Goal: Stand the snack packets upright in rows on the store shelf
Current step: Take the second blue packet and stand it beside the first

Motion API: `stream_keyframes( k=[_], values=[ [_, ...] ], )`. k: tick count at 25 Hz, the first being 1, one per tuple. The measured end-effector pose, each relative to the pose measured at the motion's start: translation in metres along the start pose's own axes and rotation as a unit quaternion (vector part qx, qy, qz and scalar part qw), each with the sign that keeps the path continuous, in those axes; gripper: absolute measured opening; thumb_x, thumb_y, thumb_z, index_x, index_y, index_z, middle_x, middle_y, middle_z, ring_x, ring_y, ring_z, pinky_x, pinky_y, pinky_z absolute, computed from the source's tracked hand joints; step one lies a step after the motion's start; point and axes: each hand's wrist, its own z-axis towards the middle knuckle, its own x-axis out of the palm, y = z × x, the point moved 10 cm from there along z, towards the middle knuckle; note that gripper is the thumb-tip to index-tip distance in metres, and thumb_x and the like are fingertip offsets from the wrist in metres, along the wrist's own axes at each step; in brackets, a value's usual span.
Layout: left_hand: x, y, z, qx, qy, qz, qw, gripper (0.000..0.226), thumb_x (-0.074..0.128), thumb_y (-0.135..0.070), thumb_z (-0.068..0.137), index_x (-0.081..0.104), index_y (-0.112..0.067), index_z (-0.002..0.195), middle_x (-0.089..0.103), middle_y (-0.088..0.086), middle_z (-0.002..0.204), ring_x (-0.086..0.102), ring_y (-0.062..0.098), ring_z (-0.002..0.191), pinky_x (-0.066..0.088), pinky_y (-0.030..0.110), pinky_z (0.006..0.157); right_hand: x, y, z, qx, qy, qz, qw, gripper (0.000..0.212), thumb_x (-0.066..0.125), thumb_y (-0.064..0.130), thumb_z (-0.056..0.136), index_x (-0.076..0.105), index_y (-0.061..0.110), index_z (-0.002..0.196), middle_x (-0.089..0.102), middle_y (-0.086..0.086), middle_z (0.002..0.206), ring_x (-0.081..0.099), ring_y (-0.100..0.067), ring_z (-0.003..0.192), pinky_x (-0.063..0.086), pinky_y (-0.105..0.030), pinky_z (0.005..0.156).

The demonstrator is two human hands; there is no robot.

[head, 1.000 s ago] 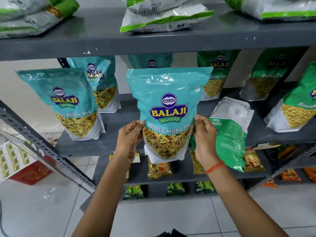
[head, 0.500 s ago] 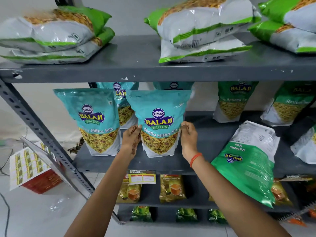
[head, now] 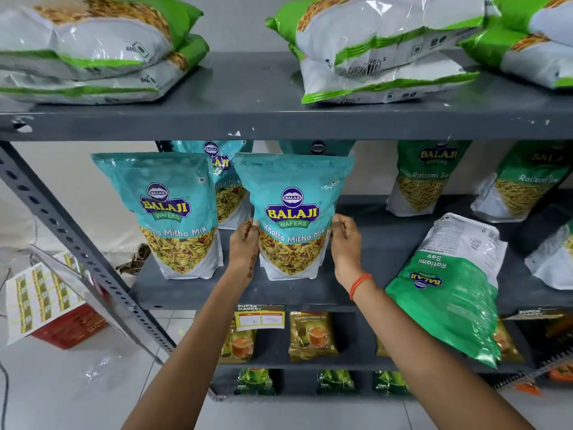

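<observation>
At both side edges of the upright teal plastic Khatta Mitha Mix packet (head: 293,218), fingers clamp: left hand (head: 245,245) on its left edge, right hand (head: 345,240) on its right. Packet base rests on the grey metal middle shelf (head: 310,293), just beside a matching teal packet (head: 173,212) standing to its left.

We have one wide-angle head view, looking forward and slightly down, close to the middle shelf (head: 279,293); upper shelf (head: 279,119) near the top, floor (head: 77,392) below.
</observation>
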Motion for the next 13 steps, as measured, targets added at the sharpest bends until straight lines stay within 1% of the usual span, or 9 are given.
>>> stream_keyframes(
  k=[1, 3, 4, 5, 6, 8, 9, 11, 13],
  values=[
    [0.002, -0.003, -0.005, 0.016, -0.002, 0.023, 1.0, 0.042, 0.042, -0.024, 0.099, 0.044, -0.001, 0.134, 0.053, 0.018, 0.136, 0.05, 0.031, 0.126, 0.043, 0.037, 0.102, -0.001, 0.005, -0.001, -0.014, 0.005, -0.014, 1.0, 0.022, 0.039, 0.015, 0.1, 0.055, 0.005, 0.112, 0.06, -0.005, 0.107, 0.058, -0.012, 0.093, 0.047, -0.006, 0.063],
    [0.009, -0.012, -0.022, 0.076, -0.011, 0.092, 0.993, 0.055, 0.04, -0.03, 0.099, 0.022, -0.01, 0.146, 0.032, 0.013, 0.152, 0.034, 0.029, 0.139, 0.032, 0.043, 0.113, -0.005, 0.022, -0.007, -0.064, 0.012, -0.037, 0.997, 0.024, 0.038, 0.01, 0.099, 0.051, 0.007, 0.12, 0.055, 0.0, 0.112, 0.054, -0.009, 0.099, 0.043, 0.003, 0.067],
    [0.015, -0.021, -0.037, 0.128, -0.024, 0.145, 0.981, 0.059, 0.04, -0.031, 0.098, 0.015, -0.01, 0.148, 0.023, 0.013, 0.156, 0.023, 0.028, 0.143, 0.025, 0.046, 0.117, -0.008, 0.032, -0.01, -0.094, 0.014, -0.048, 0.994, 0.026, 0.038, 0.006, 0.099, 0.048, 0.006, 0.122, 0.053, 0.001, 0.115, 0.052, -0.009, 0.103, 0.039, 0.007, 0.071],
    [0.025, -0.031, -0.056, 0.193, -0.044, 0.199, 0.96, 0.062, 0.04, -0.031, 0.098, 0.013, -0.008, 0.148, 0.017, 0.013, 0.158, 0.014, 0.026, 0.146, 0.018, 0.044, 0.12, -0.012, 0.042, -0.014, -0.124, 0.016, -0.058, 0.991, 0.028, 0.038, 0.004, 0.098, 0.047, 0.004, 0.124, 0.052, 0.0, 0.117, 0.05, -0.01, 0.107, 0.036, 0.008, 0.076],
    [0.039, -0.042, -0.078, 0.263, -0.062, 0.241, 0.932, 0.062, 0.041, -0.03, 0.098, 0.014, -0.004, 0.148, 0.014, 0.015, 0.158, 0.008, 0.023, 0.147, 0.013, 0.039, 0.121, -0.017, 0.053, -0.017, -0.154, 0.017, -0.067, 0.986, 0.029, 0.038, 0.002, 0.097, 0.046, 0.003, 0.125, 0.051, -0.001, 0.119, 0.049, -0.011, 0.11, 0.035, 0.007, 0.081],
    [0.079, -0.056, -0.116, 0.372, -0.058, 0.285, 0.882, 0.059, 0.037, -0.032, 0.098, 0.02, -0.001, 0.145, 0.017, 0.016, 0.157, 0.007, 0.02, 0.147, 0.008, 0.03, 0.121, -0.033, 0.072, -0.021, -0.207, 0.018, -0.086, 0.974, 0.031, 0.038, 0.0, 0.096, 0.046, 0.002, 0.126, 0.052, -0.006, 0.122, 0.049, -0.014, 0.114, 0.035, 0.001, 0.091],
    [0.102, -0.057, -0.128, 0.404, -0.04, 0.296, 0.865, 0.057, 0.033, -0.034, 0.098, 0.023, -0.003, 0.145, 0.017, 0.014, 0.156, 0.008, 0.019, 0.146, 0.008, 0.028, 0.121, -0.044, 0.081, -0.021, -0.231, 0.016, -0.099, 0.968, 0.031, 0.038, 0.0, 0.096, 0.047, 0.003, 0.126, 0.054, -0.009, 0.125, 0.05, -0.016, 0.117, 0.037, -0.006, 0.096],
    [0.145, -0.052, -0.137, 0.426, 0.0, 0.314, 0.849, 0.055, 0.034, -0.035, 0.098, 0.025, -0.007, 0.145, 0.016, 0.006, 0.155, 0.009, 0.016, 0.146, 0.01, 0.029, 0.121, -0.07, 0.095, -0.022, -0.276, 0.008, -0.134, 0.952, 0.032, 0.038, -0.001, 0.096, 0.049, 0.003, 0.126, 0.055, -0.014, 0.129, 0.05, -0.02, 0.121, 0.038, -0.022, 0.104],
    [0.182, -0.044, -0.139, 0.421, 0.02, 0.32, 0.849, 0.053, 0.037, -0.032, 0.097, 0.03, -0.007, 0.143, 0.018, 0.004, 0.154, 0.012, 0.014, 0.145, 0.014, 0.03, 0.119, -0.1, 0.106, -0.018, -0.311, 0.0, -0.169, 0.935, 0.032, 0.039, -0.002, 0.096, 0.05, 0.004, 0.126, 0.055, -0.014, 0.131, 0.05, -0.021, 0.123, 0.037, -0.03, 0.107]
  ],
)
